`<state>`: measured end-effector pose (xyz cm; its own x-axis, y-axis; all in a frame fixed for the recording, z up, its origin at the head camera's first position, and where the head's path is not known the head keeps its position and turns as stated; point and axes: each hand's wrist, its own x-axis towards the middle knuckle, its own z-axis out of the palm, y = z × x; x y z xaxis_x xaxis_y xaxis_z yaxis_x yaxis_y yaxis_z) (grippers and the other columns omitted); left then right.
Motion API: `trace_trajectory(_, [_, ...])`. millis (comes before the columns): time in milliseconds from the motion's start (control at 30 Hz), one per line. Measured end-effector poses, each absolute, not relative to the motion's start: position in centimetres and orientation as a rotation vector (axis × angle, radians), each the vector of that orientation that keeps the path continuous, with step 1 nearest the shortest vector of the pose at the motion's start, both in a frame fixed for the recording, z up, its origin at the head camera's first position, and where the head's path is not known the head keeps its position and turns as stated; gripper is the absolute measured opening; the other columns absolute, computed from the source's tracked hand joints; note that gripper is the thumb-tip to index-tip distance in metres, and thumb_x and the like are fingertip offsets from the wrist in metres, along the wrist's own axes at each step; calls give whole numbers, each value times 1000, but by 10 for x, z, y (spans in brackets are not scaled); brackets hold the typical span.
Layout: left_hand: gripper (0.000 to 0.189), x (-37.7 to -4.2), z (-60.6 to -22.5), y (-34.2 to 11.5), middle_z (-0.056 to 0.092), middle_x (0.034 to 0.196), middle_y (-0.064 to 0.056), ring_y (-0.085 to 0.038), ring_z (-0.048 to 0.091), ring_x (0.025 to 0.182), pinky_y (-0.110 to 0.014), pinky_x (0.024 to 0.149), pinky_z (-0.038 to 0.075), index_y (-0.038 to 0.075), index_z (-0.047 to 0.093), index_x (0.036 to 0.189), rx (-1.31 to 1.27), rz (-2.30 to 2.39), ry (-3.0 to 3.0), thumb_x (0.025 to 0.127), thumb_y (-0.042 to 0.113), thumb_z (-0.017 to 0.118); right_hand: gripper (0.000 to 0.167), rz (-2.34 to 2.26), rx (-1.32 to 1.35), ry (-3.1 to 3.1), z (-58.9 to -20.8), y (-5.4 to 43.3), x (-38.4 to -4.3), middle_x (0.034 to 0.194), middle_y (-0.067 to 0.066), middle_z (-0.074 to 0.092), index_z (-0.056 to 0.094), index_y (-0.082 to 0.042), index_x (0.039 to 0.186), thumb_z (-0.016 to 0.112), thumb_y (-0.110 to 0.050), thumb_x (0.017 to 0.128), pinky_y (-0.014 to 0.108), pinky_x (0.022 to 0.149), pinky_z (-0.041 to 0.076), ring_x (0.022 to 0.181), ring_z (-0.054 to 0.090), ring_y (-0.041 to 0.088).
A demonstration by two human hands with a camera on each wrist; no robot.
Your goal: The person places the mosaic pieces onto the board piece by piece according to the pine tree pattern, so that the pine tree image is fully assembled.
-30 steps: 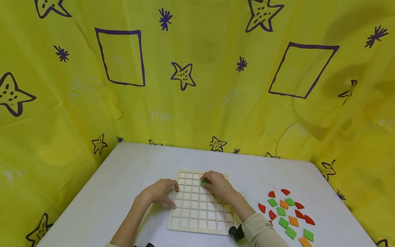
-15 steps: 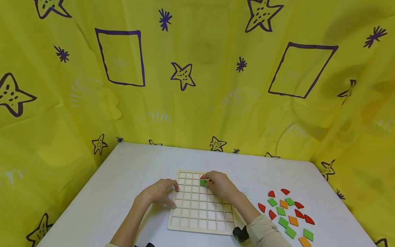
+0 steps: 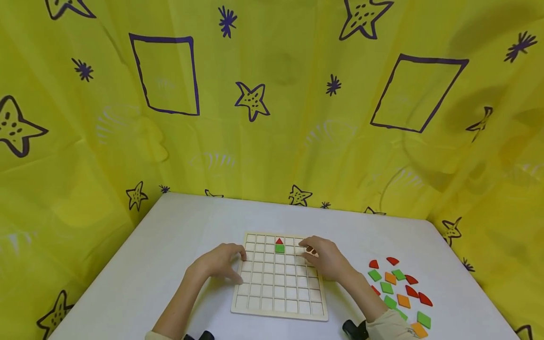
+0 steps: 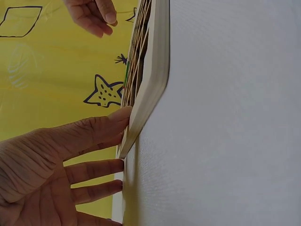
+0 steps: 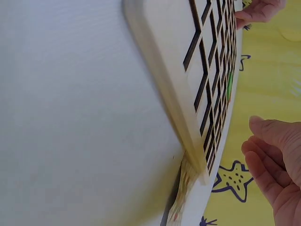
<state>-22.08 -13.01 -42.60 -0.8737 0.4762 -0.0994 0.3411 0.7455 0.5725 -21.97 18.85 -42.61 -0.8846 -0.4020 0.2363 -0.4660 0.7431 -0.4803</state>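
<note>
A wooden grid board (image 3: 278,313) lies on the white table, with a red triangle (image 3: 279,241) and a green square (image 3: 279,248) in neighbouring cells of one column near its far edge. My left hand (image 3: 218,263) rests at the board's left side, thumb (image 4: 120,114) touching the frame and fingers fairly straight beside it. Over the board's far right part hovers my right hand (image 3: 325,257), fingers loosely bent and nothing held between them, as the right wrist view shows. Beyond the board's right edge, a thin patterned wooden piece (image 5: 182,193) shows, mostly hidden in the head view.
To the right lie scattered loose pieces: red quarter-circles (image 3: 425,299), green squares (image 3: 423,320) and orange squares (image 3: 403,301). My right forearm covers a few of them. A yellow curtain (image 3: 280,156) with star drawings stands behind the table (image 3: 182,226).
My right hand has let go of the green square, which now lies flat below the red triangle, and has moved right, away from them. The left hand has stayed at the board's edge.
</note>
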Motion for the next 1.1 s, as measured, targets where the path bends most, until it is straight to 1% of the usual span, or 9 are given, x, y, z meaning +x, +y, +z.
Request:
trace_trajectory(167, [44, -220, -424, -131, 66, 117, -7, -28, 57, 108, -52, 98, 46, 12, 65, 102, 650, 816, 2708, 70, 11, 94, 23, 782, 752, -2773, -424, 203, -213, 110, 10, 72, 72, -1, 115, 75, -3, 92, 39, 79, 58, 91, 68, 24])
trace_trajectory(300, [44, -221, -423, -130, 66, 116, -6, -28, 57, 107, -51, 97, 46, 13, 64, 102, 650, 813, 2713, 70, 11, 94, 23, 766, 753, -2724, -423, 216, -209, 107, 11, 73, 72, 0, 113, 76, -1, 90, 40, 78, 59, 89, 69, 25])
trace_trajectory(633, [43, -221, -425, -130, 65, 112, -4, -26, 54, 102, -48, 92, 46, 13, 64, 101, 653, 798, 2709, 70, 11, 93, 28, 729, 648, -2711, -425, 243, -200, 107, 10, 73, 73, 0, 113, 79, 0, 87, 40, 78, 59, 88, 69, 23])
trace_trajectory(900, [43, -220, -425, -130, 65, 114, -4, -26, 55, 104, -48, 93, 46, 14, 64, 102, 643, 798, 2710, 70, 12, 94, 29, 708, 621, -2666, -426, 262, -188, 104, 10, 74, 74, -1, 111, 81, 3, 83, 37, 74, 59, 84, 70, 22])
trace_trajectory(1100, [43, -220, -423, -129, 66, 116, -3, -25, 56, 106, -47, 95, 46, 15, 65, 102, 609, 783, 2713, 70, 13, 94, 29, 696, 506, -2750, -420, 277, -180, 105, 9, 74, 73, -1, 113, 81, -1, 85, 34, 74, 60, 86, 69, 23])
